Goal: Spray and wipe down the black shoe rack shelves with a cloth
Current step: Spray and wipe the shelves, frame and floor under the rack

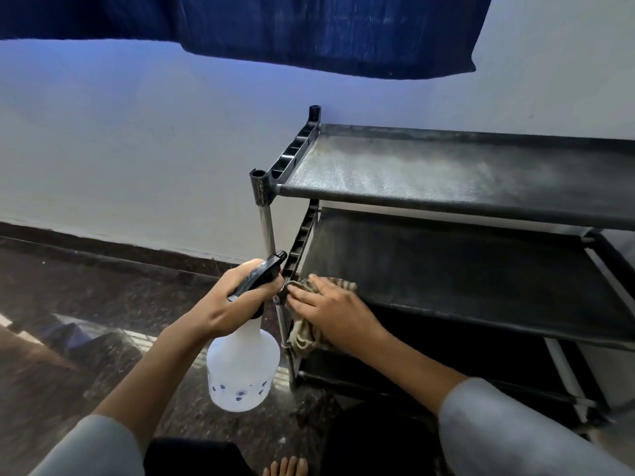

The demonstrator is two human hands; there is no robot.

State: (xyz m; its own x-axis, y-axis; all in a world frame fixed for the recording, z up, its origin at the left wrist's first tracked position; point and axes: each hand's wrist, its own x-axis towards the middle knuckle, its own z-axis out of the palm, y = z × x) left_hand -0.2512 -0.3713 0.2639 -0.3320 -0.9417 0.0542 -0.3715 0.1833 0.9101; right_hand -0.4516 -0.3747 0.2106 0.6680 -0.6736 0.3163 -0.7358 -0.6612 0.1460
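The black shoe rack [446,173] stands against the wall on the right, with a dusty grey top shelf and a darker second shelf [464,269] below. My left hand [233,300] grips the black trigger head of a white spray bottle [244,369], held just left of the rack's front left post. My right hand [330,310] lies flat with straight fingers on a striped beige cloth [305,334], pressing it on the front left corner of the second shelf. Part of the cloth hangs over the shelf's edge.
A dark blue fabric [309,29] hangs overhead across the top of the view. The white wall [137,149] runs behind the rack, above a dark speckled floor [86,304]. A lower shelf [481,383] shows under the second. My bare toes [285,467] are at the bottom.
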